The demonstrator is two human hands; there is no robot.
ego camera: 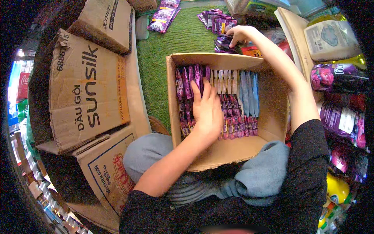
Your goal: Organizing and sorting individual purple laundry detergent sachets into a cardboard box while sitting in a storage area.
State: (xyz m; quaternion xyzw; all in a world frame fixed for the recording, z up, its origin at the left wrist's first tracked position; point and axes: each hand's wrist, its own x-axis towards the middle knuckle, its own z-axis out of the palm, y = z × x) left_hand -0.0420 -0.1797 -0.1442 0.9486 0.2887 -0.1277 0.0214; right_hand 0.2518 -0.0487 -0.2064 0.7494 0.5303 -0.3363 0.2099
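Observation:
An open cardboard box (233, 149) stands before me between my knees. Upright rows of sachets fill much of it: purple sachets (187, 82) at the left, pale ones (226, 80) in the middle, blue ones (249, 93) at the right, and small pink-purple ones (241, 127) nearer me. My left hand (208, 112) lies inside the box, its fingertips against the purple sachets. Beyond the far wall, my right hand (237, 34) has its thumb and fingers around dark purple sachets (224, 44); how firmly is not plain. More purple sachets (219, 22) lie fanned just past it.
Green artificial turf (157, 64) lies under the box. A stack of purple sachets (164, 14) rests at the far side. Large cardboard cartons (87, 93) line the left. At the right are purple bottles or pouches (336, 76), a white container (331, 39) and a cardboard flap (292, 38).

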